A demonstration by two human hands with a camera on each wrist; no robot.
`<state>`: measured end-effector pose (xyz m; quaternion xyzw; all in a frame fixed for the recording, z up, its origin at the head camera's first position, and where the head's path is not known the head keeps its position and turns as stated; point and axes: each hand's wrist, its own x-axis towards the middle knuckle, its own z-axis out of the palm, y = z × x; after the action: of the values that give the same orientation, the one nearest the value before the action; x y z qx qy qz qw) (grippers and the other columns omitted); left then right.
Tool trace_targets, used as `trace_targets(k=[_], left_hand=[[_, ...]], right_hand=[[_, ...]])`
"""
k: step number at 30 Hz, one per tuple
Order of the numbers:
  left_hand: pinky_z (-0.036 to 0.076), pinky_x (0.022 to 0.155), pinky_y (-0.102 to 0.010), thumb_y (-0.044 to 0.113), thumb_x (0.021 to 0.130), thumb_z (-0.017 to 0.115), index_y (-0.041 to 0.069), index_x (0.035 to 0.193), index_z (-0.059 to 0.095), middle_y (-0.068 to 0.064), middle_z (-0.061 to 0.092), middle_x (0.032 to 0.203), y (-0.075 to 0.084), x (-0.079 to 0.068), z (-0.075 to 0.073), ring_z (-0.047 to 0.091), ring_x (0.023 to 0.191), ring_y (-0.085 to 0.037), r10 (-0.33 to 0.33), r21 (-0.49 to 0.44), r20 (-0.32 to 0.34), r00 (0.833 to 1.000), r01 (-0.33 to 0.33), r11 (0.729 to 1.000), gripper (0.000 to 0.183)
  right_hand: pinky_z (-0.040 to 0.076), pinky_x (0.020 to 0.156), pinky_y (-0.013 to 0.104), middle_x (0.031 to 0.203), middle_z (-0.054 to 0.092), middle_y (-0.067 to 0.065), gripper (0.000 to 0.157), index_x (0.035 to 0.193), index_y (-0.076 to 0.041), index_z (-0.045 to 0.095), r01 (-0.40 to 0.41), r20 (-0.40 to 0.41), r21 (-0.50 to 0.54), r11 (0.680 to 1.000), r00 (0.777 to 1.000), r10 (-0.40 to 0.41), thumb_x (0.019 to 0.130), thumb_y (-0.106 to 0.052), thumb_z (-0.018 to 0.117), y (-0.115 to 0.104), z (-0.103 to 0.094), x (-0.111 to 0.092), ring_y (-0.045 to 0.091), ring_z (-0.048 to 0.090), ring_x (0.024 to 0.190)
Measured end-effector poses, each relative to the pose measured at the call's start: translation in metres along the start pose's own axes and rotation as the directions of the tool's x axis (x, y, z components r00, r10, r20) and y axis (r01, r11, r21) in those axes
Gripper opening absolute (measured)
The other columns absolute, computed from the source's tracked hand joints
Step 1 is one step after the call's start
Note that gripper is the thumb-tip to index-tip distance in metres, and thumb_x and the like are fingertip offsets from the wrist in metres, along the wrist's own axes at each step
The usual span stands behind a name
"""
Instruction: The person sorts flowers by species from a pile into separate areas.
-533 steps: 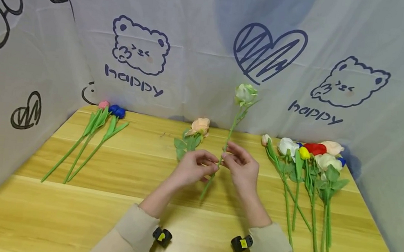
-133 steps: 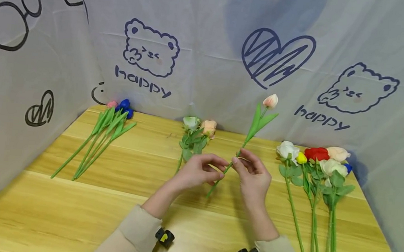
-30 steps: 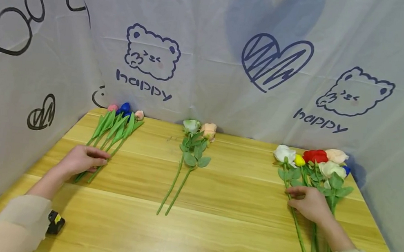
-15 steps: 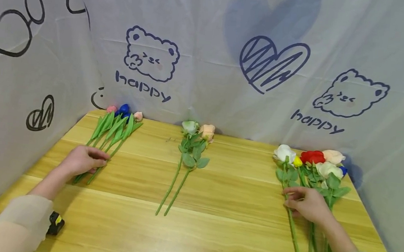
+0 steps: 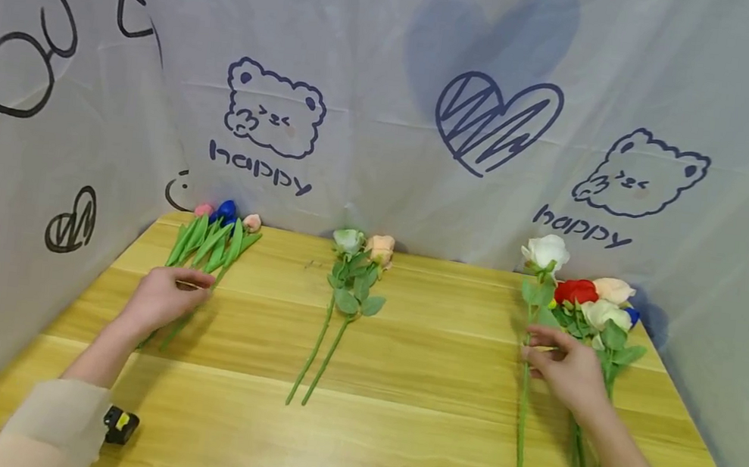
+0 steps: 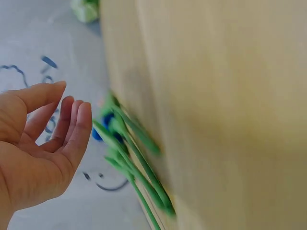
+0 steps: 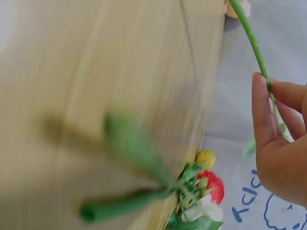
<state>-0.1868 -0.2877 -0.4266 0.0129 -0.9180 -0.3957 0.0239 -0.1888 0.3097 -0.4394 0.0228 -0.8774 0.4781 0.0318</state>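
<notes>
My right hand (image 5: 568,372) pinches the stem of a white rose (image 5: 546,253) between thumb and fingers, at the right of the head view. The rose stands nearly upright, its bloom raised against the backdrop. In the right wrist view the green stem (image 7: 249,36) runs through the fingertips. My left hand (image 5: 165,299) hangs over the stems of the tulips at the left, its fingers loosely bent. Nothing lies between those fingers in the left wrist view. The tulips have pink (image 5: 203,210), blue (image 5: 227,212) and pale pink (image 5: 252,223) heads.
Mid-table lie a pale green rose (image 5: 348,241) and a peach rose (image 5: 381,249), side by side. At the right are a red flower (image 5: 576,291), a cream rose (image 5: 604,315), another peach bloom (image 5: 614,290), a blue one (image 5: 631,316) and a yellow one (image 7: 206,158). A drawn-on cloth backdrop (image 5: 369,157) borders the table.
The pale green rose, then the pale pink tulip, went from both hands to the middle and left groups. Lately my right hand has raised the white rose; my left has come off the tulip stems.
</notes>
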Motion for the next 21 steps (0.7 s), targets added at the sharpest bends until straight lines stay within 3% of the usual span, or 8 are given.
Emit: trace_targets(k=[5,8,14,21], left_hand=[[0.057,0.075,-0.029,0.02,0.101,0.07,0.003,0.132,0.07,-0.021,0.07,0.126,0.03,-0.002,0.016,0.069,0.103,-0.03,0.016,-0.105,-0.041,0.999,-0.02,0.994,0.036],[0.058,0.083,-0.029,0.02,0.101,0.07,0.004,0.137,0.066,-0.02,0.066,0.134,0.048,-0.002,0.029,0.068,0.114,-0.033,0.032,-0.218,-0.039,0.999,-0.04,0.975,0.04],[0.057,0.095,-0.033,0.017,0.101,0.071,0.005,0.141,0.063,-0.017,0.061,0.142,0.085,0.003,0.059,0.062,0.126,-0.033,0.057,-0.418,-0.005,0.998,-0.054,0.907,0.043],[0.057,0.1,-0.04,0.009,0.1,0.07,0.006,0.14,0.064,-0.016,0.059,0.143,0.129,0.012,0.099,0.062,0.126,-0.031,0.113,-0.552,0.024,0.993,-0.081,0.83,0.041]], right_hand=[[0.065,0.075,0.031,0.116,0.067,0.01,0.047,0.143,0.0,0.059,0.03,-0.063,0.155,0.987,0.998,-0.021,0.1,-0.016,0.072,-0.01,0.011,-0.001,0.003,0.07,0.087],[0.064,0.075,0.029,0.109,0.069,0.0,0.045,0.14,0.001,0.061,0.051,-0.107,0.288,0.956,0.994,-0.02,0.098,-0.011,0.074,-0.018,0.021,0.0,0.003,0.071,0.087],[0.064,0.074,0.028,0.106,0.07,-0.001,0.037,0.133,-0.006,0.067,0.116,-0.197,0.496,0.861,0.98,-0.019,0.096,-0.001,0.073,-0.032,0.047,0.004,0.006,0.073,0.086],[0.064,0.075,0.03,0.107,0.067,0.002,0.041,0.136,0.001,0.063,0.156,-0.258,0.601,0.784,0.966,0.005,0.096,0.008,0.069,-0.055,0.08,0.008,0.01,0.071,0.087]])
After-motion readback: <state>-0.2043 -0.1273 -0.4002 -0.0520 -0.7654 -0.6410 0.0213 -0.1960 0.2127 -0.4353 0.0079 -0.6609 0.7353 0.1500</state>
